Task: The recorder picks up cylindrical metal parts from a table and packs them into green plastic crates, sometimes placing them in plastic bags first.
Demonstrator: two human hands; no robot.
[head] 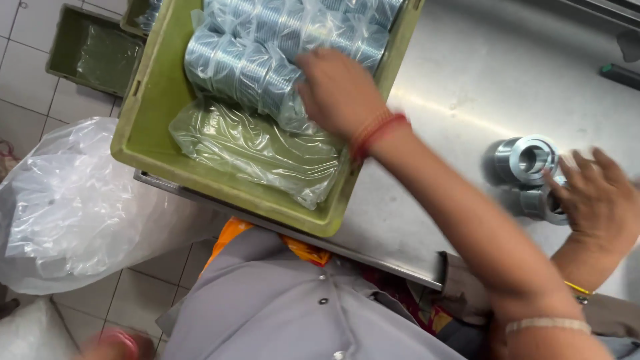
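My left hand (pixel 337 90) reaches into a green plastic crate (pixel 157 100), with its fingers curled over a clear bag of stacked metal rings (pixel 257 70). A red thread is tied around that wrist. Under it lies a flatter clear bag (pixel 257 150). My right hand (pixel 597 200) is on the steel table (pixel 460 80) at the right, blurred, with its fingers spread. It touches the lower of two loose metal rings (pixel 539 203). The other ring (pixel 530 159) lies just above its fingertips.
The crate overhangs the table's near edge. A large clear plastic sack (pixel 73 200) sits on the tiled floor at the left, with another green crate (pixel 90 50) beyond it. A dark tool (pixel 617 75) lies at the table's far right. My grey shirt fills the bottom.
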